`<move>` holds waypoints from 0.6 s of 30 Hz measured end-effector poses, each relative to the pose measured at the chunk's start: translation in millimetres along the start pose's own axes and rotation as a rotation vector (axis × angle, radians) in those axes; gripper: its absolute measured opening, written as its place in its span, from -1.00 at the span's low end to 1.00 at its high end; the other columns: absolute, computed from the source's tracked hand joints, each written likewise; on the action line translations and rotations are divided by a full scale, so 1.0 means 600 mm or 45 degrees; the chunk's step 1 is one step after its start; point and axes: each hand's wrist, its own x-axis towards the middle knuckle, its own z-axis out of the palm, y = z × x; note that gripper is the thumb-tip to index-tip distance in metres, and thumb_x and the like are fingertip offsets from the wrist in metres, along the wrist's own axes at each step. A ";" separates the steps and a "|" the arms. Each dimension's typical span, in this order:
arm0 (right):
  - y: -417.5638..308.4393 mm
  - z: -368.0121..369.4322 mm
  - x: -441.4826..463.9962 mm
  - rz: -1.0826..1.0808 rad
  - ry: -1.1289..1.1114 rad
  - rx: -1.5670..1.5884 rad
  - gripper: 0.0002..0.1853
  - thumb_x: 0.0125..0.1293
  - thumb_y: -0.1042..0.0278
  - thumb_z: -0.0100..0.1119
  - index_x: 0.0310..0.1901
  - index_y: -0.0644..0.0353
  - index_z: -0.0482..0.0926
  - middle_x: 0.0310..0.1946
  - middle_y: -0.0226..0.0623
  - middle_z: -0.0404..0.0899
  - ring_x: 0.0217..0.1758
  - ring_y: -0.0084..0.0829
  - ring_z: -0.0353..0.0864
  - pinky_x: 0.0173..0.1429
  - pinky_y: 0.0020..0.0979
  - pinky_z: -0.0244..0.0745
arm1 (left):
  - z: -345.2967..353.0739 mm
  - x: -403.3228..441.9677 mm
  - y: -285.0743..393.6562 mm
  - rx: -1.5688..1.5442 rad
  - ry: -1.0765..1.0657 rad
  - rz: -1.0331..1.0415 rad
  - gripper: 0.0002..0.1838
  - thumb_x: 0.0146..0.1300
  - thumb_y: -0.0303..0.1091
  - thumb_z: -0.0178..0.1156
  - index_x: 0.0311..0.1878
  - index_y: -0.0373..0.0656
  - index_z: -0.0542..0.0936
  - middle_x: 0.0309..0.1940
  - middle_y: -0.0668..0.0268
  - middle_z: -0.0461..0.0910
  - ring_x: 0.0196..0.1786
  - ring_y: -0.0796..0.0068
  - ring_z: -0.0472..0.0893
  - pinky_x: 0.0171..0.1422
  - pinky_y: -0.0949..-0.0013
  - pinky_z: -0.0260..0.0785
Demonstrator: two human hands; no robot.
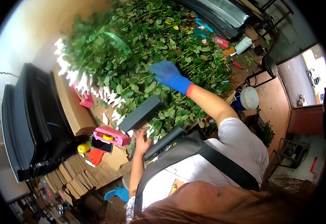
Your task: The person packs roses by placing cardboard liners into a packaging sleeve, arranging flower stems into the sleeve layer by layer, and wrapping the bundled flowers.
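My left hand [142,140] is bare, its fingers bent at the lower end of a dark grey ridged block [140,113]. Whitish tips lie by those fingers, and what they grip is partly hidden. My right hand [166,75], in a blue glove with a red cuff, reaches over a large heap of leafy green stems [148,41]. Motion smears its fingers, so their hold cannot be told. White-covered flower heads [84,82] line the left side of the heap. Close to my body lies a dark padded bar [165,142].
Left of my hands are a pink tape dispenser [112,136], a phone [102,145], a red glove [96,156] and cardboard pieces [71,175]. Black sheets [30,119] stand along the wall. A white bucket [249,98] is on the right; blue scissors [204,25] lie at the far side.
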 end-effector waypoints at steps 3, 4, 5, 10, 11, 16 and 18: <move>0.019 0.069 0.063 0.182 -0.948 -0.540 -0.70 0.22 0.35 0.24 0.01 -0.04 0.64 0.02 -0.28 0.62 0.14 -0.18 0.57 0.34 -0.09 0.34 | -0.006 0.000 -0.016 -0.203 -0.087 -0.165 -0.50 0.11 -0.48 0.12 0.19 -0.07 0.59 -0.01 0.05 0.47 0.13 0.05 0.47 0.30 0.18 0.32; 0.023 0.076 0.092 0.389 -1.037 -0.384 -0.69 0.18 0.42 0.24 -0.02 -0.05 0.64 0.08 -0.27 0.58 0.20 -0.19 0.51 0.37 -0.06 0.31 | -0.008 -0.001 -0.018 -0.155 -0.049 -0.123 -0.57 0.20 -0.44 0.12 0.16 -0.09 0.61 -0.03 0.06 0.48 0.12 0.07 0.47 0.29 0.19 0.33; 0.014 0.045 0.113 0.277 -0.642 -0.278 -0.70 0.18 0.43 0.23 -0.03 -0.05 0.64 0.05 -0.28 0.60 0.18 -0.19 0.52 0.36 -0.07 0.32 | -0.003 0.004 -0.016 -0.113 -0.006 -0.078 -0.64 0.28 -0.40 0.13 0.14 -0.11 0.63 -0.05 0.08 0.49 0.11 0.09 0.48 0.27 0.21 0.33; -0.024 -0.034 0.166 0.062 -0.289 -0.013 -0.71 0.19 0.43 0.22 -0.03 -0.04 0.65 -0.15 -0.36 0.66 0.04 -0.25 0.60 0.24 -0.20 0.44 | 0.025 0.004 0.001 -0.030 0.196 -0.206 -0.82 0.29 -0.40 0.28 -0.06 -0.15 0.71 -0.08 0.11 0.57 0.08 0.12 0.51 0.24 0.21 0.35; -0.004 -0.023 0.171 0.059 -0.329 -0.052 -0.69 0.20 0.43 0.24 -0.01 -0.06 0.67 -0.15 -0.38 0.66 0.01 -0.26 0.62 0.21 -0.21 0.48 | 0.028 0.000 -0.004 -0.002 0.242 -0.158 -0.83 0.29 -0.40 0.28 -0.08 -0.15 0.71 -0.06 0.11 0.59 0.08 0.11 0.52 0.23 0.21 0.36; 0.020 -0.147 0.135 -0.227 0.149 -0.092 -0.52 0.04 0.64 0.12 0.00 -0.07 0.68 -0.15 -0.34 0.67 0.00 -0.18 0.64 0.11 -0.16 0.56 | 0.031 0.006 -0.016 -0.008 0.349 0.012 -0.88 0.27 -0.43 0.28 -0.16 -0.20 0.69 -0.09 0.12 0.69 -0.02 0.07 0.63 0.14 0.16 0.44; 0.067 -0.162 0.103 -0.041 -0.108 -0.149 -0.48 0.06 0.68 0.07 0.06 -0.02 0.64 -0.09 -0.24 0.68 -0.05 -0.10 0.65 0.05 -0.13 0.58 | 0.040 0.003 -0.030 -0.104 0.372 -0.006 -0.86 0.27 -0.43 0.28 -0.12 -0.19 0.67 -0.12 0.13 0.69 -0.04 0.09 0.63 0.09 0.19 0.45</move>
